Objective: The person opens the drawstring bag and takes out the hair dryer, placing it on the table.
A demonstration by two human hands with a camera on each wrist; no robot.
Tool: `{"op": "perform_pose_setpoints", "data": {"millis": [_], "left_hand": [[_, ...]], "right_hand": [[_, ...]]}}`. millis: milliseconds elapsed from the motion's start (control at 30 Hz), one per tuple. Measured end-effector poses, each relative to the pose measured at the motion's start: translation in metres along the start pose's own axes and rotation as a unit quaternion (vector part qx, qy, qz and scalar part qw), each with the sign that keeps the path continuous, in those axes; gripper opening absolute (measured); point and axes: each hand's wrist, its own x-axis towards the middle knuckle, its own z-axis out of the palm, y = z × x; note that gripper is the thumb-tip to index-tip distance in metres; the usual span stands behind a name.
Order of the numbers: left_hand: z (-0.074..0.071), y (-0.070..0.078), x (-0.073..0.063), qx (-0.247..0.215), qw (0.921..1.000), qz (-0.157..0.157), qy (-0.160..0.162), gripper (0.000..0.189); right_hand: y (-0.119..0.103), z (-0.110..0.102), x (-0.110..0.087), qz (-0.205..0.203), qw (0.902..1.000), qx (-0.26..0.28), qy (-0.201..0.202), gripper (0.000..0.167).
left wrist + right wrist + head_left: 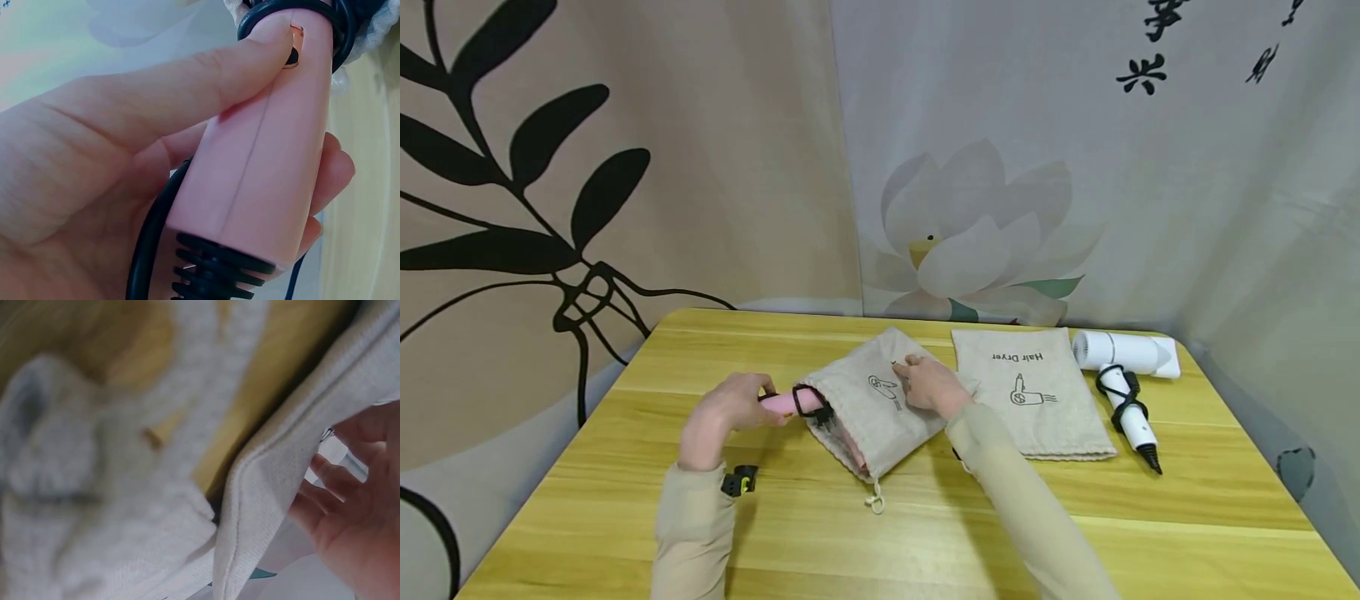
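Note:
In the head view, my left hand [737, 404] grips the handle of a pink hair dryer [781, 404], its black cord wound around it. The dryer's other end is hidden inside a beige drawstring bag [887, 425], whose mouth faces left. Up close in the left wrist view, the thumb lies beside a small slide switch [294, 53], and the fingers wrap behind the pink handle [256, 169]. My right hand [928, 385] holds the bag's printed side near its closed end. In the right wrist view its fingers [334, 478] bend against the cloth [269, 481].
Right of the bag, a second beige bag [1037, 429] printed "Hair Dryer" lies flat. Beside it rests a white hair dryer [1123, 353] with a black cord around its handle [1138, 429]. A printed curtain [760, 167] hangs behind the wooden table [820, 550].

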Motion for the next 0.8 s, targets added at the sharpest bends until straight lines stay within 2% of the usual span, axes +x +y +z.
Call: {"op": "perform_pose_setpoints", "data": {"millis": [200,500,800], "left_hand": [[-0.003,-0.003,-0.002,0.001,0.9999,-0.003,-0.010,0.044],[-0.004,-0.009,0.001,0.000,0.9997,0.022,-0.011,0.039],[-0.001,-0.012,0.009,-0.004,0.9998,0.011,-0.013,0.039]], "right_hand": [[0.001,0.000,0.001,0.003,1.0000,0.003,-0.003,0.050],[0.002,0.000,-0.002,-0.002,1.0000,0.001,0.006,0.049],[0.004,0.003,0.000,0.003,0.9999,0.002,0.010,0.048]]}}
